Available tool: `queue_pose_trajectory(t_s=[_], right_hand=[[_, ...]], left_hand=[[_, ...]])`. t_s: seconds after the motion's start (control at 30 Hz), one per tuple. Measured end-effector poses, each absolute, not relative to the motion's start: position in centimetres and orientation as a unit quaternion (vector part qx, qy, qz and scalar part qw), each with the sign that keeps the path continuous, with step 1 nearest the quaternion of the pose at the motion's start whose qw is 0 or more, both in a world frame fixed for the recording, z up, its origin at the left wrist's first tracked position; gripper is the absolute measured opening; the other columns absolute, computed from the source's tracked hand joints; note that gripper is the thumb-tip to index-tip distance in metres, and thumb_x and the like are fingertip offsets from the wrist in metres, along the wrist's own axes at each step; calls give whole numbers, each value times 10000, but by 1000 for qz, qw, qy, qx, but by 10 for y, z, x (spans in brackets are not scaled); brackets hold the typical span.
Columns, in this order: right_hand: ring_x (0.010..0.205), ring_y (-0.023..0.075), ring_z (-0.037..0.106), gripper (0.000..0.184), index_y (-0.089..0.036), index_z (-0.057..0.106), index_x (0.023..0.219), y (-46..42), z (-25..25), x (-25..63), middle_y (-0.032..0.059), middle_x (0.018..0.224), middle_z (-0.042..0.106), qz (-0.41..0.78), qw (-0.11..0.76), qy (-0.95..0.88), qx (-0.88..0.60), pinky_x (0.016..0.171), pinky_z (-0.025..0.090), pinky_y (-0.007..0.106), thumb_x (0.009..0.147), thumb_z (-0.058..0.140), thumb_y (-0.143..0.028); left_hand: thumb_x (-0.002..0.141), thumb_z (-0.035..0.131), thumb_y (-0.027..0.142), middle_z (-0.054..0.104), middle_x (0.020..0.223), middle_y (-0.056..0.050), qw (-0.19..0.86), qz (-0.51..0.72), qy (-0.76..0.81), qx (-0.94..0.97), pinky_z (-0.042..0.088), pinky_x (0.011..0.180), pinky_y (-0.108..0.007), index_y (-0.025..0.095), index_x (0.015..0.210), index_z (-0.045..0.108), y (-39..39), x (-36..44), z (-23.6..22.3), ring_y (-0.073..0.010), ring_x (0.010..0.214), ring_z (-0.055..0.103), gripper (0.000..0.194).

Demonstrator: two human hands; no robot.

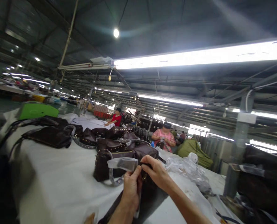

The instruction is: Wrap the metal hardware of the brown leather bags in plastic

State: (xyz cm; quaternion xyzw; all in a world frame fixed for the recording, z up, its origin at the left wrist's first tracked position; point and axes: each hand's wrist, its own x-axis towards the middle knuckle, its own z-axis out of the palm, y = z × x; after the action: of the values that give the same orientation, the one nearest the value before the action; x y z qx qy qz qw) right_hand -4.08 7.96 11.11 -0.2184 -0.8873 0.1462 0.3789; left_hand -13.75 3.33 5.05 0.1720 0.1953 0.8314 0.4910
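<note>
A dark brown handbag [153, 197] is right in front of me, partly covered by my forearms. My left hand [132, 188] is closed on a dark strap with a translucent plastic sleeve [123, 163] around part of it; the sleeve sticks out to the left. Beside it, my right hand [156, 172] pinches the same dark strap just past the sleeve's end. The two hands almost touch. Just beyond them, another dark studded handbag [103, 165] stands on the white-covered table [66, 186], a wrapped handle hanging down its front.
More dark handbags [52, 135] lie across the table. Clear plastic bags [192, 171] are heaped at right, near an olive-green sack [195, 152] and a metal post [240, 140]. A green case [38, 110] sits far left. Two people, in pink [168, 135] and red [116, 119], are beyond.
</note>
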Motion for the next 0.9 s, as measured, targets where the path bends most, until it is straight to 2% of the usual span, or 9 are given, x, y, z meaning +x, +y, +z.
queue_pose_trajectory(t_s=[0.1,0.2,0.33,0.5,0.63,0.7,0.77,0.83,0.9], right_hand=[[656,145,553,241,-195,595,1056,81,106,-38,-27,708,583,130,394,-881,-227,657,457,264,853,469,-228],[777,166,594,374,-228,587,1228,81,102,-35,15,835,624,76,379,-899,-206,737,481,288,897,412,-222],[792,171,584,343,-246,661,1145,80,99,-32,40,858,608,32,358,-916,-178,724,479,289,934,391,-235],[840,181,596,272,-215,665,976,78,95,-32,52,874,636,42,395,-904,-157,751,479,298,945,394,-224],[842,184,605,225,-216,635,917,74,92,-36,45,871,650,33,408,-897,-169,767,470,303,940,412,-226],[851,190,614,202,-214,617,955,72,90,-39,44,879,661,31,418,-889,-187,782,468,308,932,417,-228],[860,197,621,232,-204,592,1053,70,86,-43,51,886,665,33,432,-878,-206,787,475,313,937,394,-237],[859,201,627,292,-192,559,1150,69,83,-46,59,888,665,38,446,-867,-219,785,485,316,945,358,-247],[842,199,632,321,-192,543,1190,67,81,-48,57,887,668,48,459,-857,-231,778,494,317,952,337,-255]], left_hand=[[441,880,537,450,465,78,477,844,192,150,257,400,-155,159,593,488,36,-118,48,-31,419,369,566],[579,769,644,444,474,68,446,847,241,159,235,398,-183,165,614,495,36,-105,44,-48,409,371,553],[645,718,654,434,481,65,427,840,274,190,251,411,-195,171,605,475,32,-100,40,-52,427,364,542],[577,848,484,519,549,50,494,828,203,174,280,408,-156,160,694,517,23,-116,39,-52,461,440,478],[687,789,445,532,503,41,545,819,160,74,285,367,-141,150,695,545,21,-133,38,-57,412,452,382],[690,804,374,546,499,46,530,831,157,64,319,375,-144,148,701,570,23,-132,37,-56,402,457,326],[665,827,346,625,581,17,501,851,134,85,410,447,-168,142,739,616,26,-125,35,-83,484,543,303],[658,828,382,697,710,-31,486,858,111,126,483,570,-213,127,796,667,29,-115,32,-131,627,624,331],[660,819,431,721,775,-62,484,853,118,157,499,653,-245,108,823,698,31,-108,31,-164,713,647,382]])
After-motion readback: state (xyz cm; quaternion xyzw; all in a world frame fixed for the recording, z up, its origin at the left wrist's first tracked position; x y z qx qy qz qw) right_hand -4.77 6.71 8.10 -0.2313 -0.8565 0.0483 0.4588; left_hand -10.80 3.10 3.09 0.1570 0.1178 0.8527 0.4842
